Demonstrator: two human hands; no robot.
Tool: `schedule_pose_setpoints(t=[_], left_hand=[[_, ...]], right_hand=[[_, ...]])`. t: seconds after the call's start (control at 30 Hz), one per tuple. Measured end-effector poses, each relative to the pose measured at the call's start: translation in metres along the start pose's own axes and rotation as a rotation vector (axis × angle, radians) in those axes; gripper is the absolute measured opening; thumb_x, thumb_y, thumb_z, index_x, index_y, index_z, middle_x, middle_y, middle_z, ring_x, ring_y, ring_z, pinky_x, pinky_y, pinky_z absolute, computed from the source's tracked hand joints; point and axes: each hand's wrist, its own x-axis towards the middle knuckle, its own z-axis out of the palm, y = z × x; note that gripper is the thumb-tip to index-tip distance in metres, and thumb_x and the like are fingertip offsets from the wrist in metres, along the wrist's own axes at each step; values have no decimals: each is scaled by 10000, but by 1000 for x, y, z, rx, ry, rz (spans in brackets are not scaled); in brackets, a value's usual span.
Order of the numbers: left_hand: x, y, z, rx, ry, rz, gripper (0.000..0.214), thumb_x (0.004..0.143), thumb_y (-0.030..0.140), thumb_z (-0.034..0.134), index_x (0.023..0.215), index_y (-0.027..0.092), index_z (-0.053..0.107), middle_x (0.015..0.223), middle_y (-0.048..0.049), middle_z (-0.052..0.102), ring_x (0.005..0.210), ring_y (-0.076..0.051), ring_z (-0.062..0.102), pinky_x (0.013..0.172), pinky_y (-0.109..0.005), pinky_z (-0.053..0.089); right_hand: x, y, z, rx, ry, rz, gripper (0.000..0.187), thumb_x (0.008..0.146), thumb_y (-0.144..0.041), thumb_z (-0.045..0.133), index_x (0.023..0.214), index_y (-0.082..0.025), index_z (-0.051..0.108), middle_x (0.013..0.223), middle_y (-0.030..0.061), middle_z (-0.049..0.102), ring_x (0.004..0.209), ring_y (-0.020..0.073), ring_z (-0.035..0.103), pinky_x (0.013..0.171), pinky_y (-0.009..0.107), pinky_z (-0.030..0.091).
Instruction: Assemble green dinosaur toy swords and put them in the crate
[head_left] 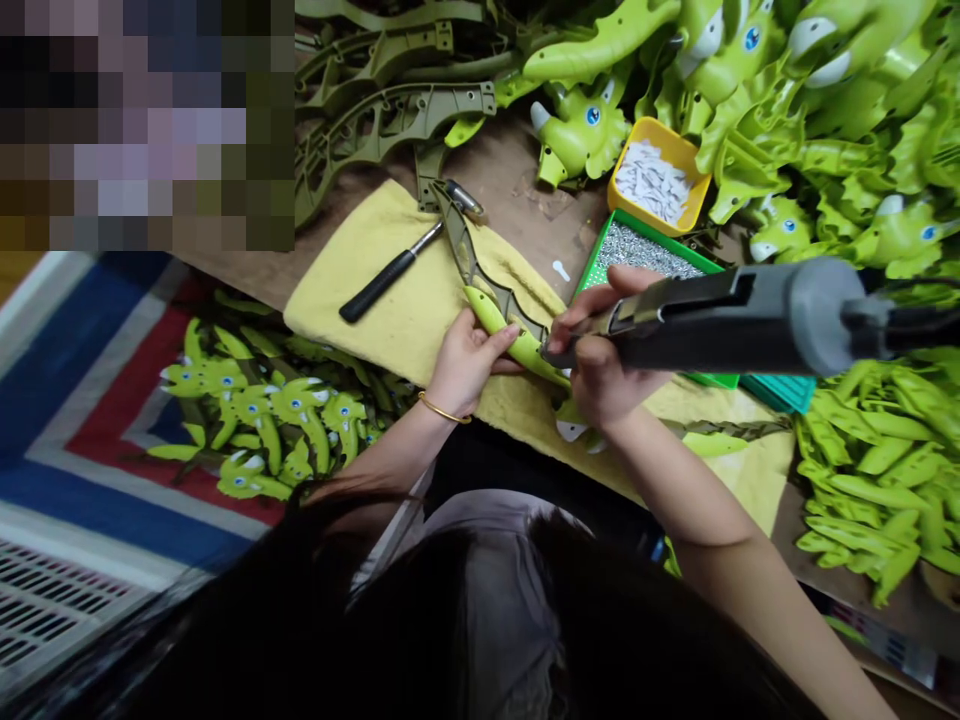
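My left hand [474, 362], with a gold bangle at the wrist, is closed on a toy bow [461, 245] with an olive frame and a lime-green dinosaur cover. Its thumb presses on the lime-green piece [495, 318]. In my right hand [607, 375] is a grey and black electric screwdriver [720, 318], its tip pointing left at the toy bow's green part. My fingers hide where the tip meets it. A yellow cloth [375, 240] lies underneath. On the cloth left of the bow rests a hammer [390, 280] with a black handle.
Behind my right hand stand a green tray [600, 250] of small screws and a yellow tub [701, 205] of white pieces. Lime-green parts [870, 470] are heaped at right and back; olive frames [397, 125] lie at the back left. Finished-looking dinosaur pieces [262, 410] fill the lower left.
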Motion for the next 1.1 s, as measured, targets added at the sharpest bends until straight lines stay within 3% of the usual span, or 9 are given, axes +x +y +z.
schedule_pose_setpoints(t=[0.13, 0.23, 0.3, 0.43, 0.63, 0.8, 0.87, 0.97, 1.1], left_hand=[[-4, 2, 1, 15, -13, -36, 563, 620, 350, 847, 1017, 189, 482, 874, -8, 690, 799, -202, 717, 659, -337, 638], [-6, 3, 2, 53, -27, -81, 523, 635, 337, 838, 978, 190, 472, 851, 4, 669, 810, -200, 717, 671, -359, 643], [-5, 4, 0, 79, -34, -90, 496, 654, 338, 822, 965, 191, 466, 853, 6, 663, 823, -197, 718, 695, -378, 643], [5, 10, -7, 98, 23, -11, 490, 662, 333, 806, 997, 210, 471, 828, 26, 653, 806, -187, 722, 731, -384, 637], [10, 13, -13, 100, -6, -12, 484, 638, 342, 823, 978, 190, 513, 773, 47, 611, 781, -178, 715, 728, -367, 635], [9, 13, -12, 82, -11, -24, 487, 612, 359, 842, 933, 172, 526, 775, 43, 614, 749, -158, 698, 685, -328, 627], [9, 13, -12, 94, -28, -19, 479, 615, 370, 842, 922, 168, 535, 776, 34, 631, 737, -154, 690, 655, -301, 618], [10, 11, -11, 99, -29, -3, 470, 612, 360, 845, 916, 164, 547, 800, 14, 666, 719, -155, 684, 603, -267, 601], [10, 10, -11, 43, -33, -20, 457, 606, 343, 848, 899, 168, 543, 801, 11, 690, 684, -145, 676, 568, -242, 583]], right_hand=[[34, -12, -2, 103, 281, -230, 283, 840, -510, 628, 1075, -353, 609, 773, -59, 631, 428, 68, 483, 373, 238, 384], [67, 7, -18, -92, 572, -252, 404, 848, -598, 578, 1104, -286, 556, 773, -30, 604, 439, 65, 455, 383, 249, 364], [81, 29, -31, -189, 662, -218, 513, 799, -680, 578, 1096, -265, 527, 781, -15, 594, 463, 71, 444, 417, 272, 390], [84, 58, -41, -154, 656, -154, 525, 710, -722, 640, 975, -287, 517, 777, -35, 590, 496, 82, 442, 450, 299, 387], [74, 53, -35, -147, 603, -59, 531, 675, -738, 652, 1019, -352, 529, 737, -42, 587, 470, 94, 435, 440, 330, 392], [79, 43, -36, -69, 565, -184, 381, 713, -590, 730, 833, -273, 557, 702, -51, 615, 408, 70, 484, 358, 267, 368], [82, 30, -34, -34, 587, -257, 341, 753, -557, 711, 884, -268, 587, 688, -52, 613, 391, 57, 469, 333, 243, 349], [81, 1, -16, 22, 532, -286, 325, 856, -524, 604, 1050, -264, 598, 733, -39, 604, 430, 46, 479, 353, 210, 361], [64, -26, 30, -12, 353, -213, 338, 865, -607, 548, 1024, -312, 593, 791, -41, 554, 461, 33, 492, 400, 201, 389]])
